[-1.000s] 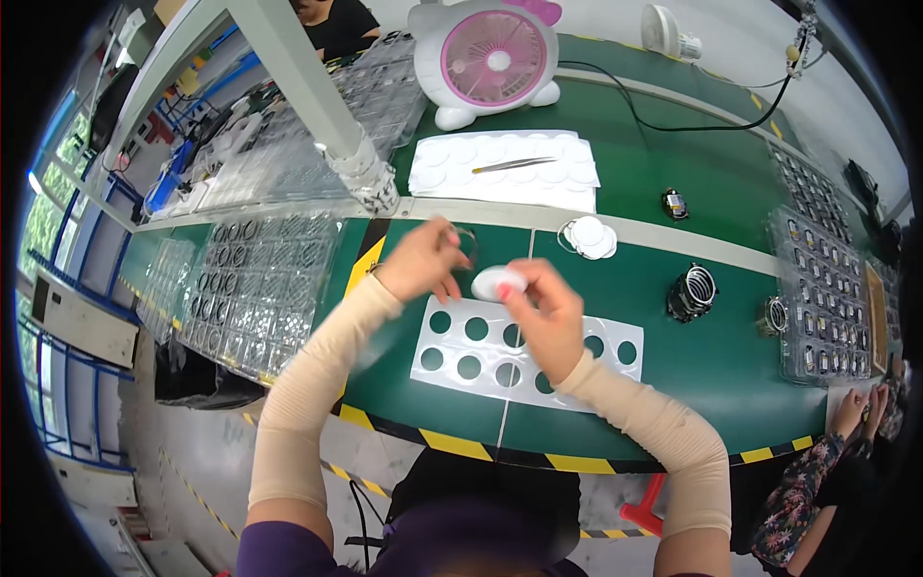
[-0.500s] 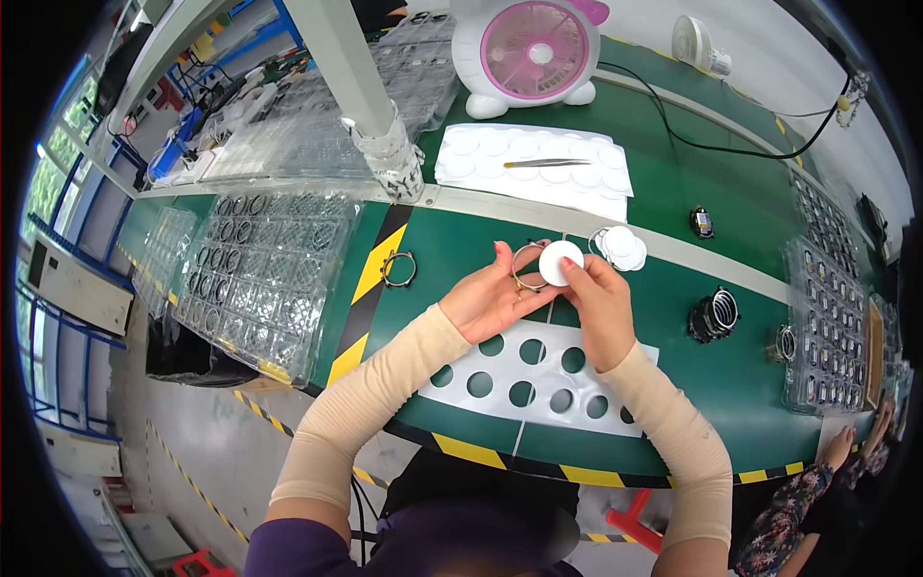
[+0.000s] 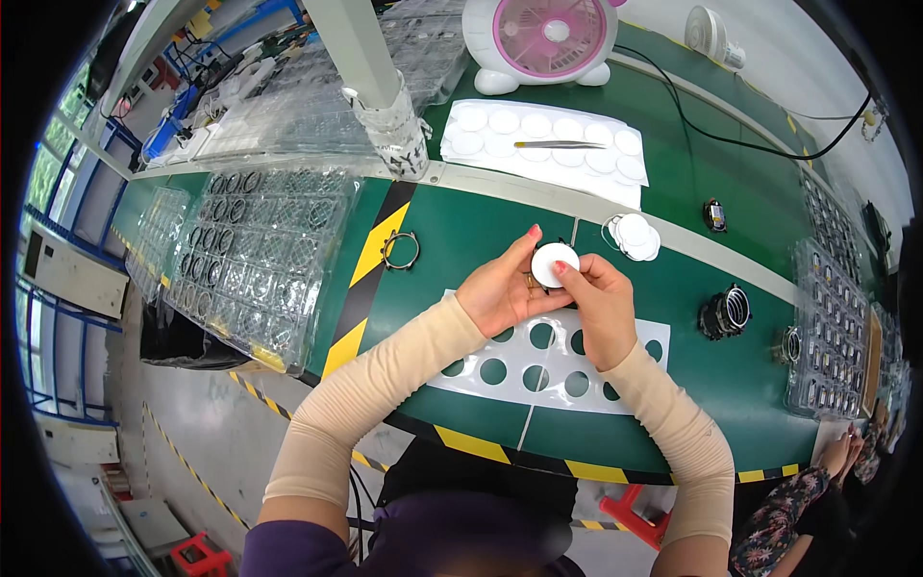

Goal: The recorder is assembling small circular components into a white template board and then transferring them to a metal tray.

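Note:
My left hand (image 3: 500,288) is palm up, its fingers round a thin dark ring that is mostly hidden behind a white disc (image 3: 551,260). Thumb and fingers of my right hand (image 3: 606,303) pinch that disc, laying it over the ring; whether it sits flush I cannot tell. Below both hands lies a white sheet with round holes (image 3: 558,402), partly covered by my right hand. A similar ring (image 3: 417,252) rests on the green table to the left. Past my right hand is a small pile of white discs (image 3: 635,236).
Tweezers (image 3: 562,144) lie on a white sheet of round stickers (image 3: 490,146) at the back, before a pink-and-white fan (image 3: 548,38). A stack of dark rings (image 3: 723,313) stands right. Clear trays (image 3: 269,260) flank the left; another person's sleeve (image 3: 779,519) shows lower right.
The white disc has moved left onto the ring in my left hand and now covers most of it. Both hands have come closer together. The whole view has shifted slightly.

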A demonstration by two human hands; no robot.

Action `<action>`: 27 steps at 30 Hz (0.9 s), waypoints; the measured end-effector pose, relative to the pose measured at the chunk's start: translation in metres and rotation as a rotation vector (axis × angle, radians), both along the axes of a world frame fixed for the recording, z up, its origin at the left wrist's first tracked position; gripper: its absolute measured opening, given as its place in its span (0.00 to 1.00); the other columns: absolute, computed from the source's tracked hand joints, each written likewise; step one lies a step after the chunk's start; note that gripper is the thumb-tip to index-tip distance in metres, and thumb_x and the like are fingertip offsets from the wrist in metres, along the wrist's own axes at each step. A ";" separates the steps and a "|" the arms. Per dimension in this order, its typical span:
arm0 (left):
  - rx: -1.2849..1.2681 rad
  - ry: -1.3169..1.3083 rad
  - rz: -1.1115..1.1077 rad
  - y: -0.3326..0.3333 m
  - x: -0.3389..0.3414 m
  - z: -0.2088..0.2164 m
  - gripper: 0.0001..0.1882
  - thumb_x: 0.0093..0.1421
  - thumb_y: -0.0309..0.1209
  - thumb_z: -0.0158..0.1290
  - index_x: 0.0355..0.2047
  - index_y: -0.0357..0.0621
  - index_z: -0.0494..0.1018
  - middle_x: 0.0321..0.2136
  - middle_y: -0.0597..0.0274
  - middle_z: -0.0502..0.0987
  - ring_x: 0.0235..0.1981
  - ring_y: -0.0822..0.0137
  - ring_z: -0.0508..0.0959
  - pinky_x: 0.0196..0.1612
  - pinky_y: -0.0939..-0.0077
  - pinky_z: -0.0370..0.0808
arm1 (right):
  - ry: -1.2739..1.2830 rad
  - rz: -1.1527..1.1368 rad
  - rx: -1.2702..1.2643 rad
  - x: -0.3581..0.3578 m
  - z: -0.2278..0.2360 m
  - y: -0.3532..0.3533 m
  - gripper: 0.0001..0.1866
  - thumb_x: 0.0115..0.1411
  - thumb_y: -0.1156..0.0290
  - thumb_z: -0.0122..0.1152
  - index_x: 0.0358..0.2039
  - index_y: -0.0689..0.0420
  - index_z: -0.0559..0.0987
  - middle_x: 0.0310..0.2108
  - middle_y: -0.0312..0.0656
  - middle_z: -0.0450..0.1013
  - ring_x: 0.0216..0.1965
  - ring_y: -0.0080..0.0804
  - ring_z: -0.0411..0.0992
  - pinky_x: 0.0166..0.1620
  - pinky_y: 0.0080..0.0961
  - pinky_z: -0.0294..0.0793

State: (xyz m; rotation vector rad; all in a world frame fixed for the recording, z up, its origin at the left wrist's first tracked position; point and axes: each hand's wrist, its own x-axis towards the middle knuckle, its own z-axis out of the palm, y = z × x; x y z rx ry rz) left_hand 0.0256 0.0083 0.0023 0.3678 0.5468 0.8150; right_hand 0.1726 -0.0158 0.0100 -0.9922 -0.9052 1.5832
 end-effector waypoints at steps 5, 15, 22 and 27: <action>-0.014 0.041 0.027 -0.001 0.003 0.000 0.21 0.61 0.46 0.42 0.42 0.39 0.65 0.41 0.55 0.70 0.44 0.65 0.73 0.51 0.67 0.70 | -0.063 0.001 0.046 0.003 -0.004 0.001 0.05 0.54 0.74 0.57 0.31 0.60 0.71 0.30 0.37 0.72 0.31 0.20 0.69 0.37 0.17 0.67; -0.008 0.018 0.016 -0.001 0.001 -0.004 0.19 0.61 0.45 0.42 0.42 0.42 0.66 0.40 0.56 0.71 0.43 0.66 0.73 0.50 0.67 0.70 | -0.098 -0.083 0.116 -0.002 -0.005 0.002 0.16 0.52 0.81 0.56 0.40 0.59 0.63 0.31 0.43 0.72 0.33 0.23 0.70 0.35 0.18 0.70; -0.001 0.004 0.010 -0.001 0.000 -0.004 0.19 0.61 0.45 0.43 0.42 0.42 0.66 0.41 0.56 0.71 0.43 0.65 0.73 0.51 0.66 0.70 | -0.109 -0.070 0.150 -0.003 -0.003 0.002 0.14 0.52 0.82 0.55 0.38 0.59 0.63 0.31 0.43 0.72 0.32 0.22 0.70 0.35 0.17 0.71; -0.009 0.001 0.013 -0.001 0.001 -0.006 0.19 0.61 0.45 0.42 0.42 0.42 0.66 0.41 0.57 0.71 0.44 0.65 0.73 0.51 0.66 0.69 | -0.095 -0.083 0.175 -0.003 -0.008 0.003 0.13 0.52 0.83 0.54 0.37 0.61 0.63 0.31 0.44 0.72 0.31 0.21 0.70 0.32 0.16 0.72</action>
